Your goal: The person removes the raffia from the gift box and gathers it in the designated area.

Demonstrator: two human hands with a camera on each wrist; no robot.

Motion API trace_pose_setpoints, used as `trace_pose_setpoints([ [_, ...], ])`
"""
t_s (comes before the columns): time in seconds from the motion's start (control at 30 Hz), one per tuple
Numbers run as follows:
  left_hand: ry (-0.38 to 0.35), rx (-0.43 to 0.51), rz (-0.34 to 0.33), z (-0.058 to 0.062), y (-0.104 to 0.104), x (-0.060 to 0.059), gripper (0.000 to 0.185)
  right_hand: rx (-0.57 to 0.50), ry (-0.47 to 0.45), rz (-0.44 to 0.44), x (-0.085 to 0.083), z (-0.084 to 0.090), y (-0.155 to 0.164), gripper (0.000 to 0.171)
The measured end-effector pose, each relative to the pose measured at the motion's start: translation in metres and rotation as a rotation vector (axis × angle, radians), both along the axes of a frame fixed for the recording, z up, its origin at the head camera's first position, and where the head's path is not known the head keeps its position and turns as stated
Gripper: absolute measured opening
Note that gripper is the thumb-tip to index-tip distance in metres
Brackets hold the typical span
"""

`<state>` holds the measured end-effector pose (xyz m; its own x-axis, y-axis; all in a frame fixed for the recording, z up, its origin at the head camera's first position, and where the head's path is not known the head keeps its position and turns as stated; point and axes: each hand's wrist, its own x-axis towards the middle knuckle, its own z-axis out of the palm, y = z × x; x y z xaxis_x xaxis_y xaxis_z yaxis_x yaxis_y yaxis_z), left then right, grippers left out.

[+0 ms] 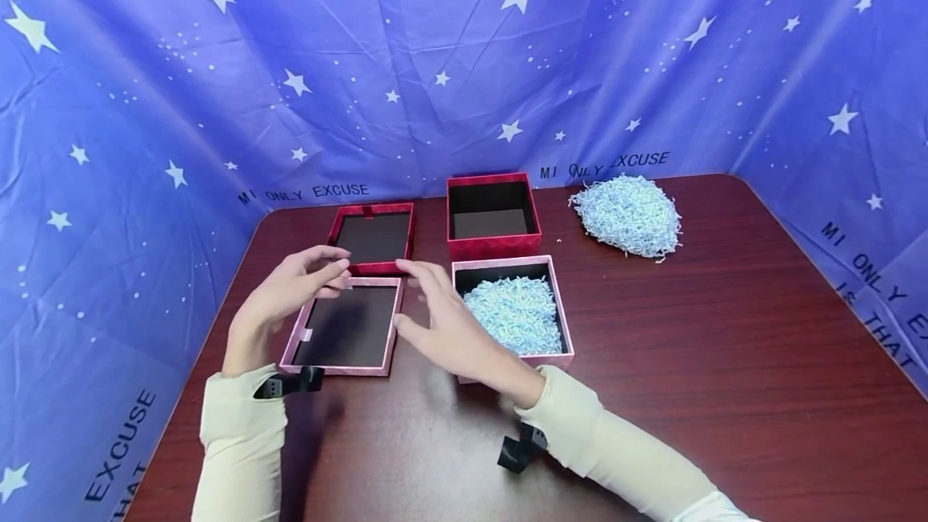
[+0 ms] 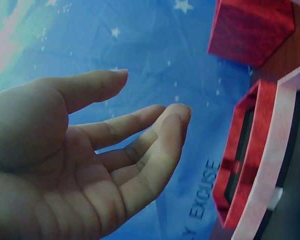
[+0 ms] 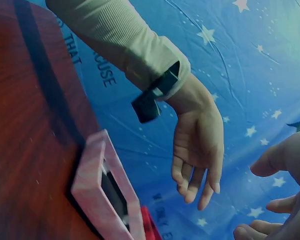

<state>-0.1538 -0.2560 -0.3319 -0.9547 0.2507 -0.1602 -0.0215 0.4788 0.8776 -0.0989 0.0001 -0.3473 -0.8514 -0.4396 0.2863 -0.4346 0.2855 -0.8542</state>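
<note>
Star-printed blue cloth (image 1: 181,87) backs our table (image 1: 689,361). We hover both hands, the left hand (image 1: 279,296) and right hand (image 1: 449,325), fingers relaxed and empty, over the pink lid (image 1: 348,329) (beside the pink box (image 1: 561,321) of shredded paper (image 1: 515,312)). Likely next: gripping the lid's edges.

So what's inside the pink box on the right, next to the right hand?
The pink box holds a heap of pale blue-white shredded paper against a dark lining. The right hand covers its near left corner, and whatever lies beneath the shreds cannot be seen.
</note>
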Motion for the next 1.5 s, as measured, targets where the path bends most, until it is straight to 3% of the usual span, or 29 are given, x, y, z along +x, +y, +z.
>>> trace_pose_setpoints([
  [0.5, -0.033, 0.104, -0.157, 0.0, 0.06, -0.008, 0.037, 0.077, 0.008, -0.087, -0.023, 0.007, 0.052, 0.066],
  [0.87, -0.045, 0.063, -0.264, -0.003, 0.095, -0.008, 0.042, 0.185, 0.056, -0.129, -0.025, -0.005, 0.084, 0.072],
  [1.3, -0.137, 0.074, -0.271, -0.015, 0.121, -0.013, 0.061, 0.392, 0.062, -0.11, -0.024, -0.018, 0.11, 0.073],
  [1.5, -0.203, 0.083, -0.253, -0.023, 0.132, -0.015, 0.066, 0.541, -0.016, -0.063, -0.028, -0.014, 0.108, 0.081],
])
